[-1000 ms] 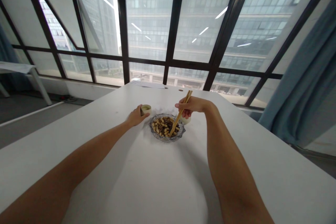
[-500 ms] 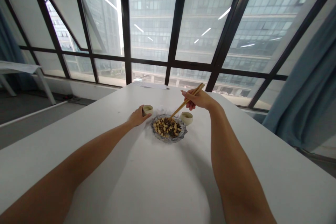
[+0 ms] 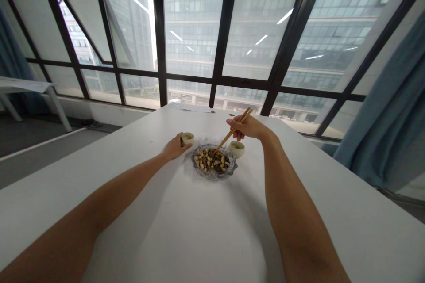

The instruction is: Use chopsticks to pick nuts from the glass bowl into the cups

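My right hand (image 3: pixel 245 126) is closed on a pair of wooden chopsticks (image 3: pixel 228 135), which slant down to the left. Their tips are among the mixed pale and dark pieces (image 3: pixel 212 162), which look like nuts and seeds, on a clear glass plate (image 3: pixel 215 177) with a wavy rim. At the plate's upper left, my left hand (image 3: pixel 175 146) curls around the side of a small pale cup (image 3: pixel 187 140) standing on the table. A second pale cup (image 3: pixel 237 150) stands at the plate's right edge, below my right hand; no hand touches it.
The white table (image 3: pixel 186 230) stretches toward the large dark-framed windows. Papers (image 3: pixel 191 108) lie at its far edge. A blue curtain (image 3: pixel 381 119) hangs on the right, and another white table (image 3: pixel 26 84) stands at the left.
My right hand has moved slightly down and to the left, bringing the chopstick tips lower into the pieces on the plate. My left hand stays at its cup.
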The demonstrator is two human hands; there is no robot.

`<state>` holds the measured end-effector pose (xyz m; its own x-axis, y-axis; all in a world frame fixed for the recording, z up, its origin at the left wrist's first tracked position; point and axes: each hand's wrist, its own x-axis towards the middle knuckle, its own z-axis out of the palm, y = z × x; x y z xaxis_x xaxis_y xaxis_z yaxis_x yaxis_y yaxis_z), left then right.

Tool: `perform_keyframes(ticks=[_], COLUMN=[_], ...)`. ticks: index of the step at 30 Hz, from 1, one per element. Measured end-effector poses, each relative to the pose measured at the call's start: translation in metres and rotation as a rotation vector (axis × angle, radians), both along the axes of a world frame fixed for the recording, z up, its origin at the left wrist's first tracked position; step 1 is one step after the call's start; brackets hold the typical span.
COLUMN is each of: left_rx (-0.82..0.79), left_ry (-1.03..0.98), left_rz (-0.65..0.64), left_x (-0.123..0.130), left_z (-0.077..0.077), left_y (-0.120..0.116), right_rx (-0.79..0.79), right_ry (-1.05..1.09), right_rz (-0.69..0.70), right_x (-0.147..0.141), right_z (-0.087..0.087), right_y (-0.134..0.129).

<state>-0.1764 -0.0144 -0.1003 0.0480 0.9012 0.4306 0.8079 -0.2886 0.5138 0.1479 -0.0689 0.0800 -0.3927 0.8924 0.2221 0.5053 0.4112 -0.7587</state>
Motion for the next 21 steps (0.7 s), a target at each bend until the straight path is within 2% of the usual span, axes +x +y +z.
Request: perform_keyframes(ticks=[8,21], left_rx=[0.036,0.027], left_ry=[-0.050,-0.024], left_rz=[0.002,-0.002], left_x=[0.000,-0.003], left_z=[-0.004,-0.007], left_y=[0.004,0.009], right_rx=[-0.016,0.098], right_ry=[0.003,0.058], right_rz=[0.010,0.002], right_x=[-0.002,0.009], right_z=[-0.001,0.008], right_y=[0.000,-0.010])
